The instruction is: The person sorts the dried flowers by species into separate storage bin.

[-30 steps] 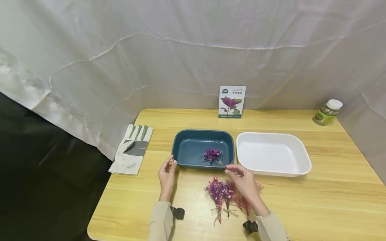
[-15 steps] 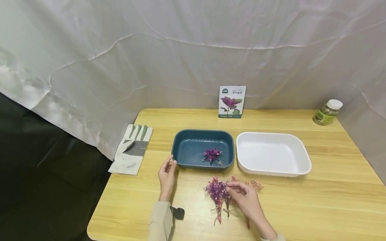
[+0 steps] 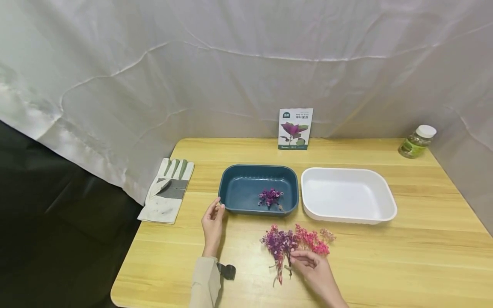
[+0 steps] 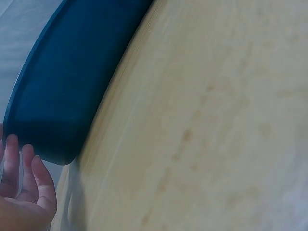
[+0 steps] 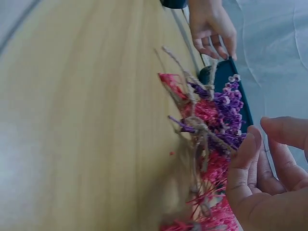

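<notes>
My left hand [image 3: 212,224] pinches the front left corner of the dark blue tray [image 3: 250,211] by its rim. Loosely bent fingers lie against the tray's outer wall in the left wrist view. A small purple dried-flower bunch [image 3: 271,196] lies in the tray, its stem against the front wall. My right hand [image 3: 316,271] is beside the stems of a purple dried-flower bunch [image 3: 286,240]; thumb and forefinger stand slightly apart, nothing visible between them. Twine ties [image 5: 197,124] show round stems in the right wrist view. Pink dried flowers [image 3: 308,237] lie just beyond the right hand, partly covered.
A white tray [image 3: 348,219] stands right of the blue one. Behind them a seed packet [image 3: 294,129] leans on the grey curtain. A glass jar [image 3: 415,143] with white lid stands at the far right corner. A work glove [image 3: 166,192] lies at the left edge.
My right hand lets go of the purple bunch's stem at the blue tray's front edge, then comes back toward me to the bunches on the table. My left hand stays on the rim.
</notes>
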Available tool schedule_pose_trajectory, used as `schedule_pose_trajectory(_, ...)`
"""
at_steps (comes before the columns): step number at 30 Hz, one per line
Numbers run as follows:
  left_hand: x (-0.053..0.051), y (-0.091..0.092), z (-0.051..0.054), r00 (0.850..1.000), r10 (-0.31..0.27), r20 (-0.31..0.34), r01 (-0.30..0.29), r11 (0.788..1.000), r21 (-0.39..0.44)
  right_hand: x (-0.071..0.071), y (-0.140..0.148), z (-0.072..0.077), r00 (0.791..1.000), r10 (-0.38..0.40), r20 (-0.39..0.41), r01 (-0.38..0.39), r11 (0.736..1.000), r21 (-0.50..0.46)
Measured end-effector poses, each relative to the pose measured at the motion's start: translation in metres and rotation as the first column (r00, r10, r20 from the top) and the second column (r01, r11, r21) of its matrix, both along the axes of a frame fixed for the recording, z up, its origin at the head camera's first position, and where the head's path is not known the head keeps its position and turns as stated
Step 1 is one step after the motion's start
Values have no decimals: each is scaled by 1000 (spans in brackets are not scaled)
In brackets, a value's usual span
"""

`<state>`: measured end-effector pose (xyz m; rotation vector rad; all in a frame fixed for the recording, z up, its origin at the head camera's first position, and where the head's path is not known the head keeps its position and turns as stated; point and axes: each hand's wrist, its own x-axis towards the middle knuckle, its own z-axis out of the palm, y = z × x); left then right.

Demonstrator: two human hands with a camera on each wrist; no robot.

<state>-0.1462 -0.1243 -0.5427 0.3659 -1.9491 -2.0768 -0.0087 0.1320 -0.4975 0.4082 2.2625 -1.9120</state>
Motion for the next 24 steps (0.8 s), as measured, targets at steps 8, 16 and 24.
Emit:
schedule_pose_trajectory(8,0,0,1,1000,-6,-9,6,1000,-8,5,0,-4,1000,-25,18,24,998,51)
schedule_pose_trajectory(16,0,1,2,1000,-6,-4,6,1000,8,13,-1,-7,1000,-8,11,6,981,195)
schedule_pose_trajectory(24,1,0,3,1000,-7,9,7,1000,14,16,-5,-14,999,3,-46,8,967,254)
